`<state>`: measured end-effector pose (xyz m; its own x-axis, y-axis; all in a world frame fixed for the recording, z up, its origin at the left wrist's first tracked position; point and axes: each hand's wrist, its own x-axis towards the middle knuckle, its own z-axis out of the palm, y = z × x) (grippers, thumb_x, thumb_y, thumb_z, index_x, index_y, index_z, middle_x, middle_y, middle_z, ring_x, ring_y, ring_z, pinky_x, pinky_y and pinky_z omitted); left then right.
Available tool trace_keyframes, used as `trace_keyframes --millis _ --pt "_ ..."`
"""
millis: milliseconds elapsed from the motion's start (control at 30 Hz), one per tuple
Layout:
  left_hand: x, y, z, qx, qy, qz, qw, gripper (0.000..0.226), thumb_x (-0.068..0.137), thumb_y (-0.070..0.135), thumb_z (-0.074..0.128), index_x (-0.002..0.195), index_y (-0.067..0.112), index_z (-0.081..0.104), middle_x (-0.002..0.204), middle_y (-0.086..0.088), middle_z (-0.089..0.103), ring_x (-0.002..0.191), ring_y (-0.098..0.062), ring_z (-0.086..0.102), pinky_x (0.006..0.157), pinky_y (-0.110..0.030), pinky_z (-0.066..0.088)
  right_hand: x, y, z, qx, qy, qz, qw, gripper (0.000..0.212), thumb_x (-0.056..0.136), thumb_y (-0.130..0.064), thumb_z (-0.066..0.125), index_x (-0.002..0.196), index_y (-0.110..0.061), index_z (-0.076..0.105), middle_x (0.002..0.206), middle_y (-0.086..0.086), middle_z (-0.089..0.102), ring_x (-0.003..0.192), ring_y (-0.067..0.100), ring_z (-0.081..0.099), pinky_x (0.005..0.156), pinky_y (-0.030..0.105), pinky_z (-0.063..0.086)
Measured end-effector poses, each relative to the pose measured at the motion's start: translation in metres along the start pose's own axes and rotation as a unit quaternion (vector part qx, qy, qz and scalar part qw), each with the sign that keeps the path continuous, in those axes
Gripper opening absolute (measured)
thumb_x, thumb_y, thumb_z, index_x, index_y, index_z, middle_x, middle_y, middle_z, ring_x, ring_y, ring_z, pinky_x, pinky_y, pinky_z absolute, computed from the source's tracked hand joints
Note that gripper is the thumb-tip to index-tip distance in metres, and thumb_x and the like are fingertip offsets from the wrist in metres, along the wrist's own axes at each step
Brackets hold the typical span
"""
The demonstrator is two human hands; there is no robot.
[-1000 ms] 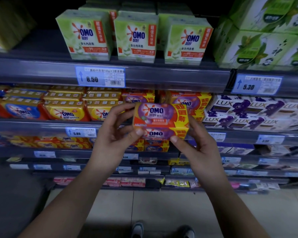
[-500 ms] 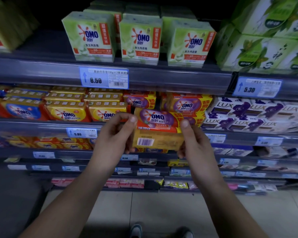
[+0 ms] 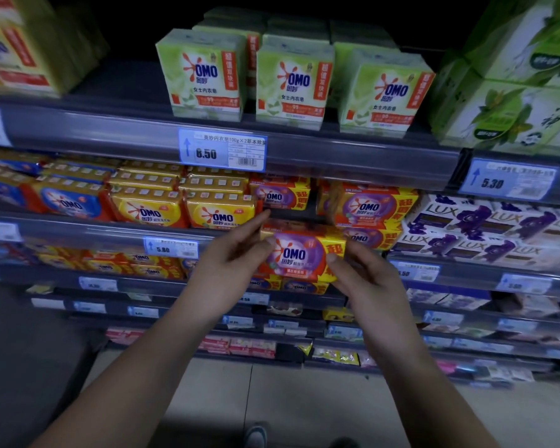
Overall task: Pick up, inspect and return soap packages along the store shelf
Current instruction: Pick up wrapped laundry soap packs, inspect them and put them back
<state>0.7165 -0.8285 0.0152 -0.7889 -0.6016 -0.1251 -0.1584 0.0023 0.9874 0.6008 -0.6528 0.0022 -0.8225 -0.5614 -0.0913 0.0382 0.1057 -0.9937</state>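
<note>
A person is holding a purple-and-orange plastic-wrapped OMO soap package (image 3: 299, 253) label-forward, just in front of the grey middle shelf (image 3: 78, 229). The left hand (image 3: 236, 260) is pinching its left end, index finger stretched upward. The right hand (image 3: 366, 279) is pinching its right end, thumb on the front. Matching purple OMO packs (image 3: 369, 208) are sitting just behind.

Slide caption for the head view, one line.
Shelf check: left hand and right hand hold a purple OMO pack, label to camera, before the shelf, LUX boxes at right.
</note>
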Motion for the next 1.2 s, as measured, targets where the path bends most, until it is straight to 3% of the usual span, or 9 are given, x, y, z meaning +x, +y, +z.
trace_keyframes --millis 133,233,333,500,633,733,900,1100,1200 --pt "0.002 -0.006 0.003 0.06 0.026 0.044 0.997 0.05 0.099 0.041 0.06 0.147 0.05 0.046 0.129 0.008 0.062 0.122 -0.012 0.06 0.102 -0.03 0.05 0.006 0.002 0.006 -0.038 0.029 -0.01 0.999 0.041 0.095 -0.04 0.068 0.133 -0.053 0.058 0.12 -0.032 0.062 0.11 -0.014 0.06 0.105 0.034 0.05" --pt "0.009 -0.008 0.009 0.104 0.039 0.083 0.99 0.046 0.102 0.034 0.057 0.147 0.042 0.05 0.113 0.001 0.058 0.112 -0.012 0.059 0.096 -0.021 0.048 0.012 -0.001 0.009 -0.077 0.042 -0.044 0.995 0.053 0.097 -0.036 0.067 0.145 -0.049 0.049 0.124 -0.02 0.056 0.108 -0.015 0.056 0.098 0.021 0.045" --pt "0.018 -0.014 0.018 0.107 0.057 0.101 0.987 0.047 0.103 0.029 0.058 0.148 0.038 0.051 0.112 -0.008 0.061 0.103 -0.015 0.064 0.095 -0.035 0.054 0.017 -0.005 0.016 -0.099 0.058 -0.066 0.991 0.05 0.098 -0.025 0.068 0.144 -0.036 0.055 0.121 -0.003 0.058 0.111 -0.002 0.059 0.101 0.021 0.044" --pt "0.025 -0.029 0.018 0.012 0.128 0.074 0.989 0.049 0.097 0.016 0.068 0.143 0.027 0.054 0.117 0.013 0.068 0.106 0.008 0.063 0.079 -0.005 0.05 0.02 0.001 0.02 -0.067 0.081 -0.065 0.992 0.029 0.098 -0.017 0.066 0.117 -0.039 0.064 0.116 -0.012 0.066 0.104 -0.01 0.061 0.082 0.002 0.047" --pt "0.027 -0.035 0.011 0.011 0.125 0.085 0.988 0.035 0.095 0.014 0.072 0.122 0.035 0.065 0.116 0.021 0.072 0.114 0.01 0.062 0.089 -0.01 0.052 0.023 0.012 0.027 -0.037 0.03 0.005 0.999 0.047 0.099 -0.023 0.065 0.143 -0.034 0.053 0.136 -0.015 0.059 0.118 -0.015 0.055 0.077 0.002 0.048" --pt "0.028 -0.036 0.012 0.039 0.077 0.082 0.993 0.054 0.098 0.006 0.064 0.141 0.038 0.056 0.127 0.024 0.066 0.12 0.011 0.058 0.091 -0.006 0.049 0.025 0.014 0.03 -0.015 0.016 0.023 0.999 0.06 0.1 -0.023 0.064 0.153 -0.039 0.041 0.151 -0.015 0.051 0.138 0.0 0.047 0.089 0.011 0.043" --pt "0.026 -0.042 0.008 0.095 0.107 0.096 0.985 0.061 0.097 0.002 0.062 0.15 0.03 0.05 0.126 0.001 0.058 0.111 0.002 0.06 0.086 -0.008 0.051 0.024 0.014 0.036 -0.066 0.058 0.0 0.996 0.057 0.098 -0.007 0.063 0.15 -0.026 0.048 0.137 -0.005 0.048 0.1 -0.03 0.053 0.07 -0.003 0.046" --pt "0.025 -0.042 0.012 0.063 0.071 0.076 0.993 0.055 0.089 0.015 0.064 0.132 0.047 0.055 0.116 0.041 0.064 0.114 0.02 0.055 0.095 -0.007 0.047 0.022 0.017 0.052 -0.052 0.077 0.02 0.995 0.061 0.097 -0.009 0.064 0.153 -0.021 0.043 0.14 -0.011 0.053 0.127 -0.003 0.053 0.111 0.03 0.046" --pt "0.027 -0.048 0.01 0.08 0.051 0.07 0.993 0.06 0.088 0.02 0.065 0.146 0.031 0.053 0.134 0.022 0.062 0.123 0.012 0.055 0.104 -0.014 0.045 0.022 0.015 0.064 -0.023 0.058 0.054 0.997 0.068 0.099 -0.011 0.063 0.158 -0.024 0.034 0.144 -0.01 0.049 0.129 -0.002 0.047 0.115 0.035 0.041"
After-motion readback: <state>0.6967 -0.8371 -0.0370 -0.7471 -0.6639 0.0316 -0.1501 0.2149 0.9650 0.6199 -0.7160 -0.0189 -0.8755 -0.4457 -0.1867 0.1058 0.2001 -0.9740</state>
